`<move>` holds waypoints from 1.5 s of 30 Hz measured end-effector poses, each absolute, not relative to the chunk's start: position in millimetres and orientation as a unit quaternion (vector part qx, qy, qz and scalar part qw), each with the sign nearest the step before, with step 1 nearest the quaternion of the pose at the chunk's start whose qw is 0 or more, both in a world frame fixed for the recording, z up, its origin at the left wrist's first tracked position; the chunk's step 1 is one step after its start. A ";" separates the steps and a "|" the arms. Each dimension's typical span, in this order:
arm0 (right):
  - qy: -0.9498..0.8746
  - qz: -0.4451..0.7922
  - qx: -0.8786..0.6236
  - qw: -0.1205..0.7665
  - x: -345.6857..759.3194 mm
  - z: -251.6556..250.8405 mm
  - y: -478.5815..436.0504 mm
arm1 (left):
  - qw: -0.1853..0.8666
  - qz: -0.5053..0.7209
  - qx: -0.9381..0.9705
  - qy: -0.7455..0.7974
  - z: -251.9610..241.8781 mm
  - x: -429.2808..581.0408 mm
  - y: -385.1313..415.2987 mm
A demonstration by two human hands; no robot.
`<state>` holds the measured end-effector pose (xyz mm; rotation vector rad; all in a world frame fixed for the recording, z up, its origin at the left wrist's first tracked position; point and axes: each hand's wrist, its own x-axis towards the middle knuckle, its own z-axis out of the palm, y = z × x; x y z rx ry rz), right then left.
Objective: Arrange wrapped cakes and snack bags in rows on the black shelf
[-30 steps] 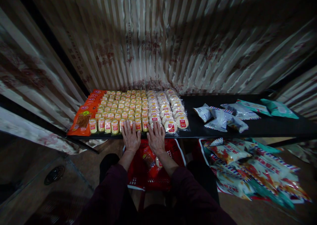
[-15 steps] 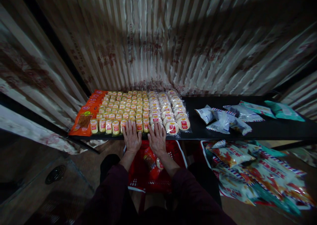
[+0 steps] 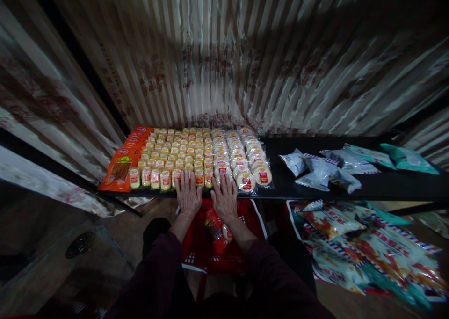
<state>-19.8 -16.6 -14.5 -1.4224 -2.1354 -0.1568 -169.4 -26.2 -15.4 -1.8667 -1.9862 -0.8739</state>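
Fingers of L hand [image 3: 189,198] are straight, slightly apart, tips up against the front row of yellow wrapped cakes [image 3: 165,180] nr the R end of that block; fingers of R hand [image 3: 226,201] also extended w/ small gaps, tips at the front of the white round cakes [image 3: 246,182], L column. Neither hand is clamped on anything; both lie palm-down side by side at the shelf edge, a narrow gap btwn them, exact contact under the palms hard to tell. Yellow cakes stand in close rows on the black shelf [image 3: 386,184], w/ orange pkts [image 3: 119,168] overlapping along their L side & the white cakes, in clear wrap, in columns just beside on the R. Farther R, well apart from the hands, silver bags [image 3: 317,174] lie loose in a heap, then teal bags [image 3: 409,159] at the far end. Below the hands, btwn the person's knees, sits a red basket [image 3: 199,258] holding an orange pkt [image 3: 214,226] & a white round item, partly hidden by R forearm. To the R, a 2nd basket [image 3: 291,217] is piled w/ big printed bags [image 3: 389,246], some w/ striped edges. Pleated curtain [image 3: 217,43] hangs behind shelf; drain [image 3: 80,245] in floor, lower L
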 end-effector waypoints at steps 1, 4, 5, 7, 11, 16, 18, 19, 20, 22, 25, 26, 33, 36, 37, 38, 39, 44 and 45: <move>-0.797 -0.058 -0.532 0.279 -20.1 -13.9 -16.5 | 0.142 -0.299 -0.645 -0.689 -15.5 -169.1 -25.6; -0.798 -0.059 -0.534 0.272 -20.6 -12.7 -15.7 | 0.150 -0.298 -0.642 -0.690 -16.6 -168.6 -24.2; -0.798 -0.061 -0.535 0.270 -20.7 -12.6 -15.4 | 0.151 -0.299 -0.640 -0.691 -17.0 -168.4 -23.8; -0.799 -0.062 -0.535 0.267 -20.7 -12.7 -14.5 | 0.150 -0.303 -0.637 -0.693 -17.4 -168.2 -22.9; -0.801 -0.066 -0.532 0.268 -20.5 -13.8 -12.8 | 0.146 -0.306 -0.636 -0.693 -16.5 -167.9 -20.5; -0.802 -0.070 -0.530 0.268 -19.9 -14.9 -11.4 | 0.154 -0.304 -0.637 -0.692 -16.6 -168.3 -17.2; -0.802 -0.074 -0.529 0.267 -19.7 -15.3 -11.1 | 0.155 -0.304 -0.637 -0.691 -17.2 -168.5 -16.5; -0.802 -0.076 -0.529 0.267 -19.6 -15.5 -11.0 | 0.156 -0.304 -0.638 -0.690 -17.4 -168.6 -16.3; -0.802 -0.078 -0.528 0.268 -19.5 -15.7 -10.9 | 0.156 -0.305 -0.638 -0.690 -17.5 -168.7 -16.4; -0.802 -0.082 -0.527 0.269 -19.2 -16.2 -11.0 | 0.157 -0.308 -0.635 -0.691 -17.4 -169.0 -16.9; -0.803 -0.086 -0.524 0.271 -18.6 -16.8 -11.4 | 0.154 -0.311 -0.634 -0.691 -16.6 -169.7 -18.6; -0.803 -0.087 -0.524 0.272 -18.4 -17.1 -11.7 | 0.153 -0.313 -0.633 -0.691 -16.4 -170.0 -19.3; -0.801 -0.093 -0.523 0.276 -17.3 -18.4 -13.7 | 0.154 -0.332 -0.631 -0.684 -20.7 -173.2 -24.7; -0.803 -0.094 -0.520 0.277 -16.9 -17.7 -15.2 | 0.156 -0.343 -0.629 -0.680 -24.2 -174.4 -27.2; -0.804 -0.094 -0.518 0.277 -16.8 -17.3 -15.6 | 0.159 -0.346 -0.628 -0.679 -25.1 -174.6 -27.9; -0.804 -0.094 -0.517 0.278 -16.7 -16.9 -16.0 | 0.161 -0.347 -0.627 -0.678 -25.8 -174.7 -28.5; -0.805 -0.094 -0.516 0.278 -16.6 -16.6 -16.4 | 0.163 -0.347 -0.627 -0.679 -26.2 -174.7 -29.0; -0.805 -0.093 -0.516 0.279 -16.1 -17.0 -17.5 | 0.161 -0.338 -0.628 -0.682 -25.5 -173.2 -31.1; -0.805 -0.093 -0.516 0.279 -15.7 -17.6 -17.7 | 0.161 -0.336 -0.629 -0.683 -25.1 -172.8 -31.7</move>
